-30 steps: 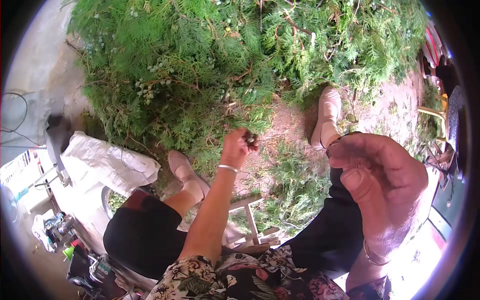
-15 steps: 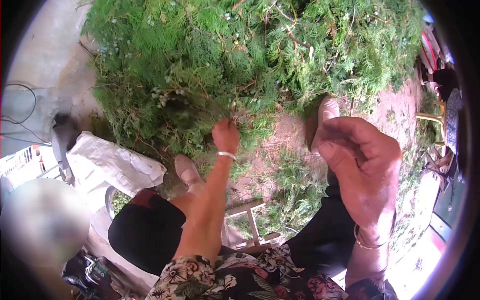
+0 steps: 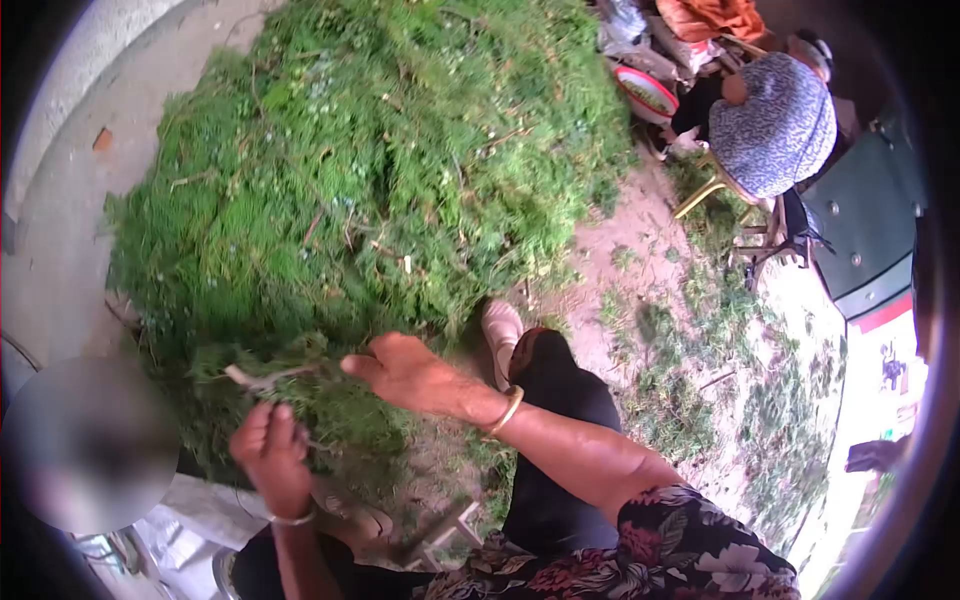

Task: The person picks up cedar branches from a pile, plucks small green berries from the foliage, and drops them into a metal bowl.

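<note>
A big heap of green evergreen branches (image 3: 370, 190) with small pale berries spreads before me. My left hand (image 3: 268, 450) is closed low at the left, its fingers curled on a leafy evergreen branch (image 3: 295, 378) whose pale woody end shows above them. Part of my grip is blurred. My right hand (image 3: 415, 375), with a gold bangle, reaches across to the left over the near edge of the heap. Its thumb stands out near the branch, apart from the other fingers, which are partly hidden. I see nothing held in it.
A person in a patterned top (image 3: 770, 120) sits at the upper right, by a red-rimmed basin (image 3: 645, 95). A wooden frame (image 3: 445, 535) lies near my feet, and a white sack (image 3: 190, 520) at lower left. Green scraps litter the ground (image 3: 650, 240).
My view has swung right. My right hand has come down from close to the camera and across to the left. The left hand stays low, with a branch's woody end now showing.
</note>
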Tool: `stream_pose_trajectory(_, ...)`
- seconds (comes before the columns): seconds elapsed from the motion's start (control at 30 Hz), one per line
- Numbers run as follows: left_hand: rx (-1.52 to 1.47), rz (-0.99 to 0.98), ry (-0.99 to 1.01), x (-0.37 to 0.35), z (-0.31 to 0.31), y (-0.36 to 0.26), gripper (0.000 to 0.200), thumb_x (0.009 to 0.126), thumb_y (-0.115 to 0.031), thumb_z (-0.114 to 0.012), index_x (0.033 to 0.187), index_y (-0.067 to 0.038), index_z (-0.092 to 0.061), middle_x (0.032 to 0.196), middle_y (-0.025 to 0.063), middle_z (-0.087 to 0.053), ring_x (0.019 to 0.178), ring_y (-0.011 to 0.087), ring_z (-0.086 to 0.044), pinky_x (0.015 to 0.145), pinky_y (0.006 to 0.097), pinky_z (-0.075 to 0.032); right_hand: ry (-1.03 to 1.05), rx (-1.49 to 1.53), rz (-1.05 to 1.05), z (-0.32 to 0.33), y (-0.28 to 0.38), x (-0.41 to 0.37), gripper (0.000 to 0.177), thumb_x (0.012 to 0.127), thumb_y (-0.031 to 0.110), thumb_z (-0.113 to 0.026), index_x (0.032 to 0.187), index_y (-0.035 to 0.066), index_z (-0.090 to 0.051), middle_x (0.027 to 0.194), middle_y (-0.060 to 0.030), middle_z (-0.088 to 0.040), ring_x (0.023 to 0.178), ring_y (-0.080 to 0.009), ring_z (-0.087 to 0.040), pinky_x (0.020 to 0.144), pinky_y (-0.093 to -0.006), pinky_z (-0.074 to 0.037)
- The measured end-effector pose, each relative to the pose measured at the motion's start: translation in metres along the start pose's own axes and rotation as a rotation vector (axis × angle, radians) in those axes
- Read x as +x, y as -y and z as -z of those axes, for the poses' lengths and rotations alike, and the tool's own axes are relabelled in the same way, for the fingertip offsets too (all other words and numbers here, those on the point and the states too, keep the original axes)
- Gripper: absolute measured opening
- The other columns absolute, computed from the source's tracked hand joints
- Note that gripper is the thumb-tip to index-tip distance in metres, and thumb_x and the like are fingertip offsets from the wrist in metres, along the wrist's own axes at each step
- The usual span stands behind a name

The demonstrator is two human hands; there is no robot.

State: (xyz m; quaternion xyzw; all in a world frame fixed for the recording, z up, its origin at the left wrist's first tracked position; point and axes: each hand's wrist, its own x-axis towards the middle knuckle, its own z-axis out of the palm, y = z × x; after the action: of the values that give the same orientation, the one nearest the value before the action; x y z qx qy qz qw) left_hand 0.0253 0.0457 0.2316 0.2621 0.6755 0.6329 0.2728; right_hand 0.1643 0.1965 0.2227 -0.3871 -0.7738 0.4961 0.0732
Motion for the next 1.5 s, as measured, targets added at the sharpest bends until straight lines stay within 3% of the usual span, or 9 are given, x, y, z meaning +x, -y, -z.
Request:
stream_pose_trajectory(0.17, 0.611, -0.412, 0.228, -0.006, 0.024, -0.053, 0.01, 0.086, -0.002, -0.056, 0.077, 0.002, -0.057, 0.061, -0.0007, -0.045, 0.048, 0.0073, -0.042, 0.043, 0.0252, -0.032, 0.105, 0.386, -0.059, 0.004, 0.014, 0.003, 0.073, 0.087, 0.066, -0.045, 0.06, -0.002, -0.053, 0.065, -0.0179, -0.06, 0.061, -0.0288, -0.053, 0.062, -0.0432, -0.046)
stream_pose_trajectory(0.27, 0.806, -0.631, 0.524, -0.007, 0.025, -0.027, 0.002, 0.079, 0.0, -0.057, 0.078, 0.0, -0.058, 0.064, 0.0114, -0.055, 0.051, 0.0258, -0.052, 0.047, 0.0376, -0.041, 0.239, 0.852, -0.239, 0.0, 0.014, 0.007, 0.102, 0.077, 0.075, -0.048, 0.133, -0.01, -0.036, 0.121, -0.0264, -0.053, 0.099, -0.0363, -0.06, 0.077, -0.0411, -0.053)
stream_pose_trajectory(0.33, 1.12, -0.845, 0.642, -0.013, 0.014, -0.007, 0.006, 0.072, -0.004, -0.057, 0.076, -0.002, -0.055, 0.063, 0.0112, -0.054, 0.053, 0.0248, -0.057, 0.046, 0.0383, -0.043, 0.261, 0.964, -0.237, -0.016, 0.004, 0.02, 0.103, 0.074, 0.072, -0.055, 0.136, -0.008, -0.033, 0.135, -0.0273, -0.04, 0.133, -0.0369, -0.029, 0.085, -0.0448, -0.05)
stream_pose_trajectory(0.43, 1.164, -0.794, 0.593, -0.016, 0.003, 0.01, 0.011, 0.067, -0.009, -0.057, 0.076, -0.003, -0.053, 0.064, 0.0102, -0.053, 0.055, 0.024, -0.059, 0.045, 0.0386, -0.045, 0.173, 1.116, -0.351, -0.034, 0.002, 0.019, 0.066, 0.08, 0.041, -0.072, 0.114, -0.011, -0.052, 0.105, -0.0185, -0.062, 0.094, -0.0249, -0.061, 0.072, -0.0366, -0.052)
stream_pose_trajectory(0.63, 1.207, -0.784, 0.567, -0.014, 0.014, 0.031, 0.013, 0.068, -0.008, -0.057, 0.078, -0.001, -0.054, 0.068, 0.0095, -0.053, 0.053, 0.0243, -0.057, 0.044, 0.0374, -0.044, 0.161, 0.864, -0.542, -0.078, -0.024, 0.022, 0.018, 0.075, 0.009, -0.071, 0.075, -0.004, -0.059, 0.064, -0.0066, -0.059, 0.049, -0.0148, -0.053, 0.04, -0.033, -0.039)
stream_pose_trajectory(0.93, 0.756, -0.531, 0.412, -0.036, 0.031, 0.027, 0.022, 0.076, -0.002, -0.061, 0.098, -0.001, -0.057, 0.073, 0.0132, -0.057, 0.059, 0.031, -0.06, 0.05, 0.0382, -0.046, 0.114, 0.583, -0.005, -0.078, 0.009, 0.013, 0.021, 0.075, 0.012, -0.07, 0.077, -0.006, -0.06, 0.068, -0.0041, -0.057, 0.062, -0.0098, -0.05, 0.051, -0.031, -0.041)
stream_pose_trajectory(1.13, 0.359, -0.384, 0.556, -0.025, 0.043, 0.03, 0.024, 0.081, -0.005, -0.065, 0.105, -0.004, -0.062, 0.087, 0.0138, -0.065, 0.068, 0.0306, -0.064, 0.059, 0.0333, -0.05, 0.153, 0.201, -0.313, -0.076, 0.018, 0.017, 0.024, 0.08, 0.007, -0.066, 0.098, -0.008, -0.062, 0.088, -0.0063, -0.065, 0.068, -0.011, -0.056, 0.062, -0.0263, -0.047)
stream_pose_trajectory(1.23, 0.407, -0.265, 0.33, -0.016, 0.042, 0.029, 0.018, 0.081, -0.007, -0.064, 0.098, -0.003, -0.063, 0.073, 0.0168, -0.061, 0.063, 0.0328, -0.061, 0.056, 0.036, -0.048, 0.202, 0.484, -0.027, -0.091, -0.004, 0.025, 0.021, 0.079, 0.013, -0.066, 0.09, -0.005, -0.066, 0.074, -0.0065, -0.066, 0.066, -0.0128, -0.058, 0.062, -0.0291, -0.047)
stream_pose_trajectory(1.5, -0.129, 0.075, -0.041, 0.034, 0.068, 0.01, 0.02, 0.084, -0.007, -0.064, 0.099, 0.006, -0.063, 0.072, 0.005, -0.063, 0.058, 0.006, -0.053, 0.048, 0.0215, -0.04, 0.326, 0.441, -0.027, -0.091, 0.012, 0.009, 0.015, 0.081, 0.011, -0.064, 0.09, -0.002, -0.068, 0.072, -0.0051, -0.067, 0.066, -0.0101, -0.06, 0.062, -0.0267, -0.047)
